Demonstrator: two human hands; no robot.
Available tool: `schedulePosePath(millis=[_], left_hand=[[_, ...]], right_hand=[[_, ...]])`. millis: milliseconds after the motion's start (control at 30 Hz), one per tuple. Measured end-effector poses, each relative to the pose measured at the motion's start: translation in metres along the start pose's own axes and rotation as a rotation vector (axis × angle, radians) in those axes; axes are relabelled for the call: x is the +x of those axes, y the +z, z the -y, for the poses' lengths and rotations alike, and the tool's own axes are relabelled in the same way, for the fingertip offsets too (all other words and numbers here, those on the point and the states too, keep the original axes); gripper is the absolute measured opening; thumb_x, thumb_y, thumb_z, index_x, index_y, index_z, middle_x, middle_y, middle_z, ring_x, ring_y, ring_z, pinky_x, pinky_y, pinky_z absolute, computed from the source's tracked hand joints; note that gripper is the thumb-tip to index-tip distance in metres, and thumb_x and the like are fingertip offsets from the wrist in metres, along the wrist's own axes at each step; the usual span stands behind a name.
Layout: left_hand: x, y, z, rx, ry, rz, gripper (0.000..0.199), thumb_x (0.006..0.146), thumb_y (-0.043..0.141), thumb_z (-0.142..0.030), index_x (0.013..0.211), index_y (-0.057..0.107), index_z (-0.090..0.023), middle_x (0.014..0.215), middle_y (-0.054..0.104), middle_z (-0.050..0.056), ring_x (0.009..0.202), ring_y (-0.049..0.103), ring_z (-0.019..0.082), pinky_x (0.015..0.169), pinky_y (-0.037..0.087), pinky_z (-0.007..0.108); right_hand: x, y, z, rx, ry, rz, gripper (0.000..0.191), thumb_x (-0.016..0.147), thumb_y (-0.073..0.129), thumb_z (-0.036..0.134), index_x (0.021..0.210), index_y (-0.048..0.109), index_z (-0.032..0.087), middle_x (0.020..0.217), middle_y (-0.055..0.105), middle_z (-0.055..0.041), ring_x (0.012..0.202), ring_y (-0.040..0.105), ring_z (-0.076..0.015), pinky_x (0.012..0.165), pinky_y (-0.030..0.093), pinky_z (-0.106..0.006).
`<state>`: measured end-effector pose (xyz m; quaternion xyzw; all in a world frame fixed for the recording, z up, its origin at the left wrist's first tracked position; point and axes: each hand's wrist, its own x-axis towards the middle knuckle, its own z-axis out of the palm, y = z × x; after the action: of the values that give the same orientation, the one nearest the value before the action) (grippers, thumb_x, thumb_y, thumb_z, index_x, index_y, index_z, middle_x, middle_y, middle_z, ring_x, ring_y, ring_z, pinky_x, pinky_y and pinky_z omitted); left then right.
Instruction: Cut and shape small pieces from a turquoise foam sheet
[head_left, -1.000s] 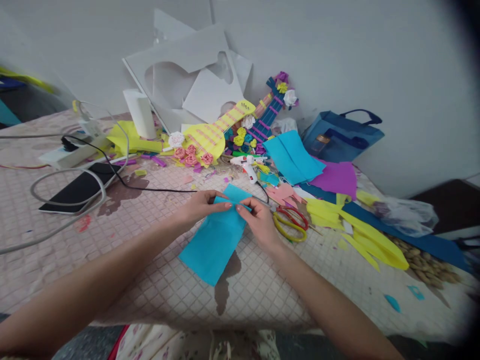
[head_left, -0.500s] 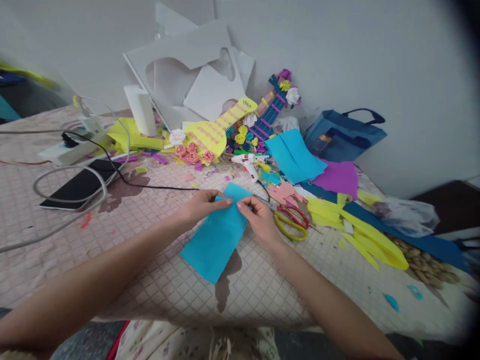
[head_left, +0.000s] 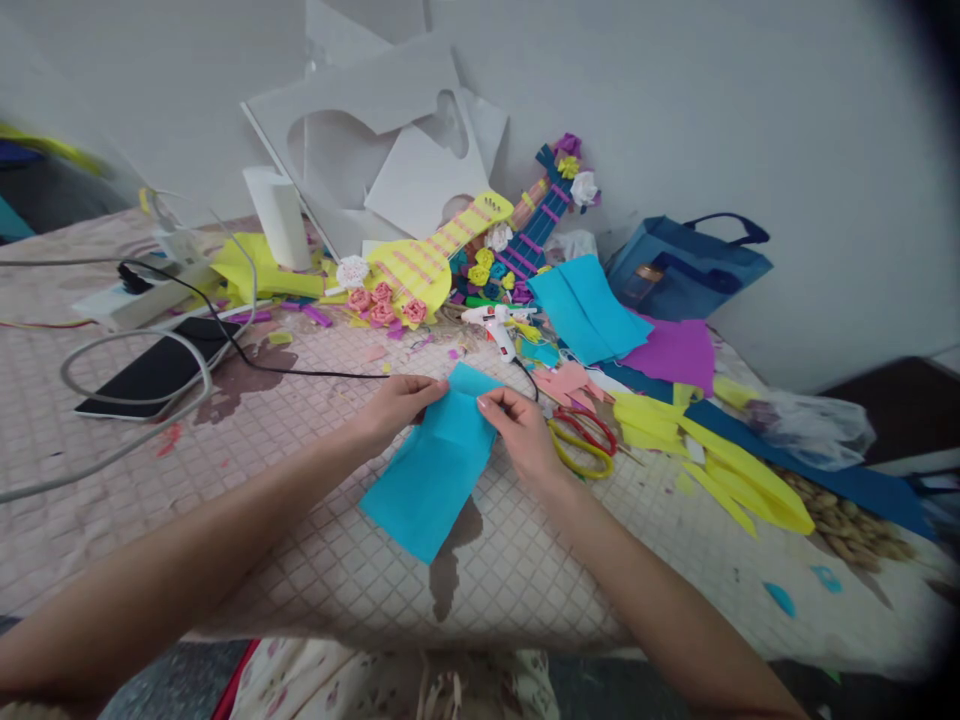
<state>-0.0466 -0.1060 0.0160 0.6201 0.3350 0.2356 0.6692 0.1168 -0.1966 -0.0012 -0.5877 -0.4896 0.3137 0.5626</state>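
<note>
A blue paper strip [head_left: 439,465] hangs between my hands over the checked tablecloth, a crease running across its upper part. My left hand [head_left: 401,405] pinches its left edge near the top. On the opposite edge, the fingers and thumb of my right hand [head_left: 517,425] close on the paper. Beyond the strip lies a white glue gun [head_left: 495,328] with a black cord. Scissors [head_left: 581,440] with red and yellow handles rest just right of my right hand.
Yellow [head_left: 420,265] and blue paper guitars [head_left: 532,235] stand at the back, near white boards. To the left are a phone [head_left: 157,370], cables and a power strip [head_left: 142,295]. Blue sheets [head_left: 589,310], yellow strips [head_left: 739,475] and a blue bag [head_left: 682,270] are on the right.
The upper part of the blue paper now shows a clear crease. My left fingers have drawn back slightly leftward from the middle, and the hands are a little farther apart.
</note>
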Motion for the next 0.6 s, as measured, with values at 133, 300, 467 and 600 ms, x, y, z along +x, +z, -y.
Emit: schedulePosePath(millis=[133, 300, 467, 600], left_hand=[[-0.0006, 0.0023, -0.0001, 0.108, 0.038, -0.030, 0.042, 0.069, 0.065, -0.056, 0.066, 0.056, -0.015, 0.052, 0.035, -0.006, 0.049, 0.033, 0.008, 0.048, 0.025, 0.023], [0.0017, 0.0029, 0.0048, 0.229, 0.086, -0.028, 0.039, 0.067, 0.068, -0.050, 0.079, 0.067, -0.012, 0.054, 0.047, -0.002, 0.050, 0.035, 0.009, 0.047, 0.022, 0.023], [0.0031, 0.0035, 0.0062, 0.264, 0.145, -0.043, 0.032, 0.068, 0.068, -0.045, 0.073, 0.069, -0.014, 0.054, 0.051, -0.002, 0.051, 0.036, 0.009, 0.048, 0.024, 0.023], [0.0020, 0.0013, 0.0017, 0.160, 0.098, -0.047, 0.034, 0.065, 0.071, -0.046, 0.071, 0.068, -0.013, 0.056, 0.052, -0.001, 0.052, 0.039, 0.009, 0.049, 0.028, 0.023]], right_hand=[[-0.0010, -0.0003, 0.0005, -0.050, -0.032, 0.014, 0.025, 0.080, 0.060, 0.043, 0.071, 0.061, 0.020, 0.063, 0.050, 0.0024, 0.058, 0.038, -0.0119, 0.054, 0.029, -0.026], [-0.0023, 0.0019, 0.0033, -0.073, -0.040, 0.027, 0.026, 0.080, 0.061, 0.045, 0.072, 0.061, 0.020, 0.065, 0.052, 0.0021, 0.061, 0.043, -0.0126, 0.056, 0.033, -0.026], [-0.0020, 0.0031, 0.0084, -0.088, -0.044, 0.077, 0.025, 0.079, 0.061, 0.044, 0.070, 0.059, 0.021, 0.068, 0.056, 0.0010, 0.066, 0.048, -0.0140, 0.061, 0.037, -0.027], [-0.0004, -0.0027, 0.0064, -0.069, -0.016, 0.061, 0.026, 0.079, 0.061, 0.045, 0.070, 0.060, 0.020, 0.061, 0.051, 0.0026, 0.058, 0.043, -0.0123, 0.054, 0.033, -0.026]])
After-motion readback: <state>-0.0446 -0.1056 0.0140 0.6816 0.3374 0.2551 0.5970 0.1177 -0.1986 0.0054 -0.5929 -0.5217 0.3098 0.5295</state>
